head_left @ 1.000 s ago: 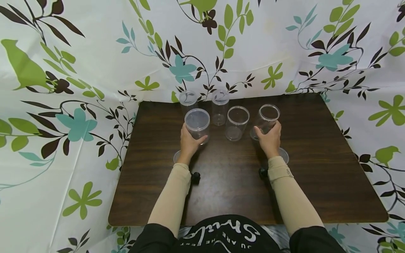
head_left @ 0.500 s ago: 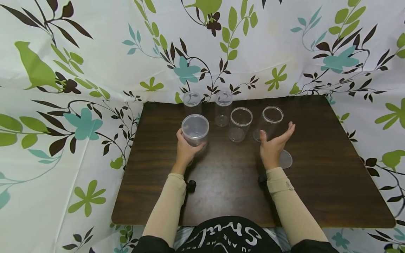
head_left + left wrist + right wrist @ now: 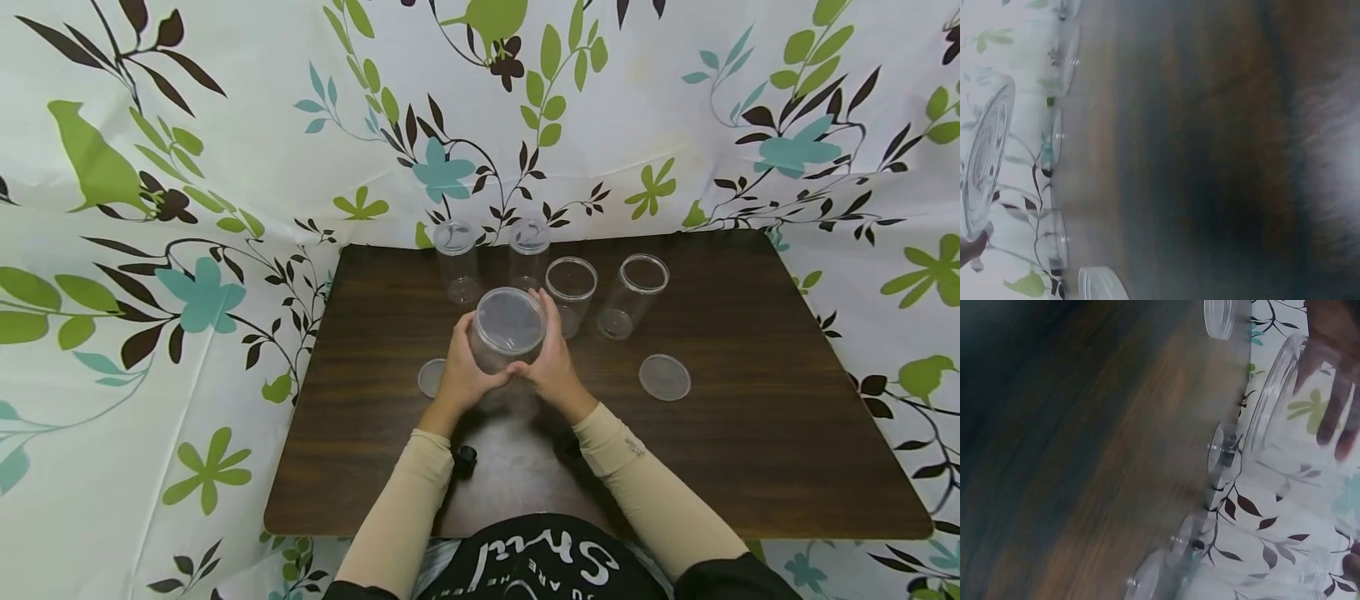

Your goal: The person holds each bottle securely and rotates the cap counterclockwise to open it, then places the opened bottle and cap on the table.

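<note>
A clear cylindrical jar point(image 3: 510, 322), with a translucent lid on top, is held up off the table in the middle of the head view. My left hand point(image 3: 465, 367) grips its left side, while my right hand point(image 3: 552, 360) grips the right side; the thumbs meet at the front. In the left wrist view the jar's base point(image 3: 988, 156) shows at the left edge, clear of the tabletop. Through the wall of the jar point(image 3: 1288, 419) in the right wrist view, fingers point(image 3: 1329, 412) of the far hand are visible.
Two lidded jars point(image 3: 456, 262) stand at the table's back edge. Two jars without lids point(image 3: 633, 296) stand right of the held one. Loose round lids lie flat: one by my left wrist point(image 3: 431, 378), another to the right point(image 3: 664, 377). A patterned cloth point(image 3: 247, 125) hangs behind.
My right hand has let go of the rightmost lidless jar, opened, and moved left onto the lidded jar. My left hand has brought that jar rightward and nearer.
</note>
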The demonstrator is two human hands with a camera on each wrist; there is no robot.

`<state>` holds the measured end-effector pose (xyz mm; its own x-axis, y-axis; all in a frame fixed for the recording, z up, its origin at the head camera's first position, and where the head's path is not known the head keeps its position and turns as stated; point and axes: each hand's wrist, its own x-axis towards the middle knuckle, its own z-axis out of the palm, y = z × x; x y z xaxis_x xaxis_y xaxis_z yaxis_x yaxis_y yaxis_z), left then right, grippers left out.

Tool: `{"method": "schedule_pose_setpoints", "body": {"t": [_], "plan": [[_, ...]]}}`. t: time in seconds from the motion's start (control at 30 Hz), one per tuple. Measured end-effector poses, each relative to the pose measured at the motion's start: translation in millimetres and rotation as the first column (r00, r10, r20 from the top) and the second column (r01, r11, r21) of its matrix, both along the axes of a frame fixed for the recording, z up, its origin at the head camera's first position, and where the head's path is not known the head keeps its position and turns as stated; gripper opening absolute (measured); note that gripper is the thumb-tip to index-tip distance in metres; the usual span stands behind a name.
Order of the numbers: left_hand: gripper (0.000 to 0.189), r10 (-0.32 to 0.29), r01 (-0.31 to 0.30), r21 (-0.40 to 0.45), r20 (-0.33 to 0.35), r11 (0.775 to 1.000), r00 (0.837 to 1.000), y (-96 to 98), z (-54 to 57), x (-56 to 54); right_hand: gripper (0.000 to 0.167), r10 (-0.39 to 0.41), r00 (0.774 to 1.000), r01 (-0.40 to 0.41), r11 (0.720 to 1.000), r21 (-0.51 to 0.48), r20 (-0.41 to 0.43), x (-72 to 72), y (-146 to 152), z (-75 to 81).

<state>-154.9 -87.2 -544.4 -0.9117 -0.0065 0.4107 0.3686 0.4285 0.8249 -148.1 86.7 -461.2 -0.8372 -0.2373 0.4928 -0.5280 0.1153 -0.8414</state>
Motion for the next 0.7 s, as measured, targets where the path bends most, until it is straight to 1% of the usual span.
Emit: {"method": "schedule_pose_setpoints", "body": {"t": [0.03,0.1,0.2,0.27,0.4,0.47,0.6,0.7], "plan": [[0.110,-0.009,0.009,-0.028,-0.012,1.000,1.000,2.0,-0.9,1.4,0.131,-0.007,1.000,0.007,1.000,-0.007,0.027,0.6,-1,0.5],[0.111,-0.018,0.015,-0.074,-0.042,0.997,0.999,4.8,-2.4,3.8,0.121,-0.029,0.998,0.030,0.999,-0.013,0.052,1.5,-3,0.5],[0.114,-0.013,0.005,-0.102,-0.083,0.995,0.996,6.0,-4.2,6.4,0.103,-0.041,0.998,0.042,0.999,-0.014,0.054,2.4,-3,-0.1],[0.118,-0.027,0.019,-0.101,-0.081,0.995,0.996,6.8,-4.5,6.6,0.100,-0.045,0.998,0.046,0.999,-0.013,0.049,3.0,-2,0.0],[0.121,-0.054,0.050,-0.098,-0.033,0.994,0.998,8.3,-2.3,8.0,0.103,-0.059,0.995,0.060,0.998,-0.015,0.077,5.4,0,2.7],[0.120,-0.050,0.049,-0.103,-0.007,0.993,0.999,8.2,0.2,8.9,0.103,-0.072,0.991,0.073,0.997,-0.006,0.112,6.7,1,4.6],[0.120,-0.039,0.044,-0.144,0.041,0.989,0.998,8.4,5.3,8.8,0.096,-0.050,0.983,0.056,0.998,-0.027,0.177,6.6,7,7.5],[0.120,-0.045,0.056,-0.175,0.068,0.983,0.997,8.4,8.3,9.4,0.092,-0.007,0.981,0.021,0.998,-0.066,0.193,-2.5,15,-7.6]]}}
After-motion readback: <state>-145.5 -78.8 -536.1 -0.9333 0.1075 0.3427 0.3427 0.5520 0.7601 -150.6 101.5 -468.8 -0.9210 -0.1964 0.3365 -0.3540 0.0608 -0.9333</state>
